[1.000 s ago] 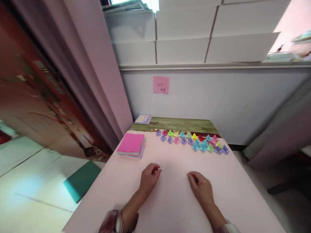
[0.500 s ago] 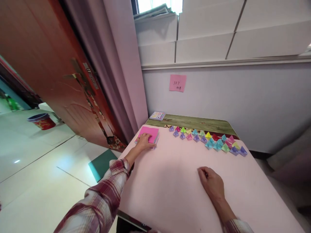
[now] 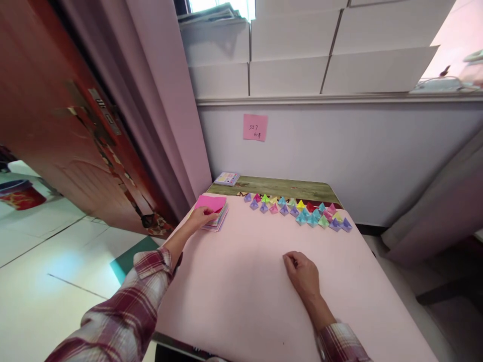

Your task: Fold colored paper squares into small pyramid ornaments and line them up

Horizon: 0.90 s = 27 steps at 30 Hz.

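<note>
My left hand [image 3: 200,218] is at the near edge of a stack of square coloured paper [image 3: 219,221] at the table's far left corner. Its thumb and fingers pinch the top pink sheet of paper [image 3: 210,202], whose near right corner is bent up off the stack. My right hand [image 3: 303,273] rests on the pink tabletop [image 3: 249,281] right of the middle, fingers curled in, with nothing visible in it. Small folded paper pieces [image 3: 313,217] in several colours stand in rows along the far right part of the table.
A small booklet-like pack [image 3: 227,178] lies on the green wood-patterned strip [image 3: 279,184] behind the pink surface. A pink note [image 3: 255,127] is stuck on the wall. The door [image 3: 94,136] and curtain [image 3: 166,100] stand at the left, with a green mat [image 3: 130,257] on the floor.
The view has turned to the right, so everything shifts left. My left fingers have drawn up the near edge of the top pink sheet. My right hand stays curled on the table.
</note>
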{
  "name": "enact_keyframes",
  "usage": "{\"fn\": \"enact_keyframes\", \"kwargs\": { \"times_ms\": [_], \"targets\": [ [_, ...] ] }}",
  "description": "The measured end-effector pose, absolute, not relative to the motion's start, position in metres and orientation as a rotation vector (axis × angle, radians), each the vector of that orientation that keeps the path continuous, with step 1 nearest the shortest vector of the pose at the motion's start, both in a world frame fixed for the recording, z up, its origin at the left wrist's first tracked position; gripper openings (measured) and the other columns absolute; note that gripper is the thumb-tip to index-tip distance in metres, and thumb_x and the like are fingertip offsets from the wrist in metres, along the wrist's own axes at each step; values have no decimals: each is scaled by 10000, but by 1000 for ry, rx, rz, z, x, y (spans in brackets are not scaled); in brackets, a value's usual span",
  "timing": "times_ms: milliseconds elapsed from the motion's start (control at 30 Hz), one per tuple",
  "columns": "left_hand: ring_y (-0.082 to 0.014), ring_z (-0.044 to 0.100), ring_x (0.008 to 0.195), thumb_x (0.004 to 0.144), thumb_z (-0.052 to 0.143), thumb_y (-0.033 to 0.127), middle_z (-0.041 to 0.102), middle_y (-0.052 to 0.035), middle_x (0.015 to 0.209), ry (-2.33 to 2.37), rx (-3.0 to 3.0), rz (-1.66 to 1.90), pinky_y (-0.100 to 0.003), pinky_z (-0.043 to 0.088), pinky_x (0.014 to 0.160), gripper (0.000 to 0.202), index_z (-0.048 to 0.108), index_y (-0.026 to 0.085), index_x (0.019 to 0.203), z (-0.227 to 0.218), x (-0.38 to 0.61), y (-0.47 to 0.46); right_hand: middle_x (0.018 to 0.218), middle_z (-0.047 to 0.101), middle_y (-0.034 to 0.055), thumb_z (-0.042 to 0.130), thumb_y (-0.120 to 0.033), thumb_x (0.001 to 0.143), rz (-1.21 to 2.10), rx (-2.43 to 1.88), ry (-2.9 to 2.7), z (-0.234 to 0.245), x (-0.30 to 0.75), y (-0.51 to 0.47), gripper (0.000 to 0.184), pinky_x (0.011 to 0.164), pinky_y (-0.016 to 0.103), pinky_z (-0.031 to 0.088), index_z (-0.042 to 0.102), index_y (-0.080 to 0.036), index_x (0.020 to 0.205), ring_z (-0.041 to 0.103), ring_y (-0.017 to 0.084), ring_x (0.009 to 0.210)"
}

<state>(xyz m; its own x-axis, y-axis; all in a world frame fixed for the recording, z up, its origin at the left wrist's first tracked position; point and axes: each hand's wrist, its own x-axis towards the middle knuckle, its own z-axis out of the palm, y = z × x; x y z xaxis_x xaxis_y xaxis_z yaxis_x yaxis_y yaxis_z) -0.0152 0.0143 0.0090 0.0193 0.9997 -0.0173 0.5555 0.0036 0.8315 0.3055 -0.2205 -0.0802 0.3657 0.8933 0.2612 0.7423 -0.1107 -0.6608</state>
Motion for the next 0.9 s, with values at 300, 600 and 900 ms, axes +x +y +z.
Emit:
{"fn": "enact_keyframes", "kwargs": {
  "times_ms": [300,600,900],
  "targets": [
    [-125,413,470,486,785,487,405,46,395,1716,1579,887,-251,240,470,392,536,184,473,10,-29,29,752,694,11,479,-420,862,337,-1878,-1387,-78,306,-220,274,580,265,417,692,-256,811,622,174,650],
    [-133,444,480,419,827,495,461,47,425,1783,1448,974,-248,266,465,426,588,169,555,0,-33,37,786,706,32,446,-447,876,323,-1873,-1416,-81,306,-220,317,579,277,432,692,-255,822,630,187,650],
    [-143,481,496,469,802,527,524,17,438,1712,1387,1013,-251,303,479,423,642,149,572,-6,-38,41,810,708,32,450,-453,887,334,-1841,-1440,-82,306,-224,327,609,271,459,699,-251,829,631,177,664]
  ]
}}
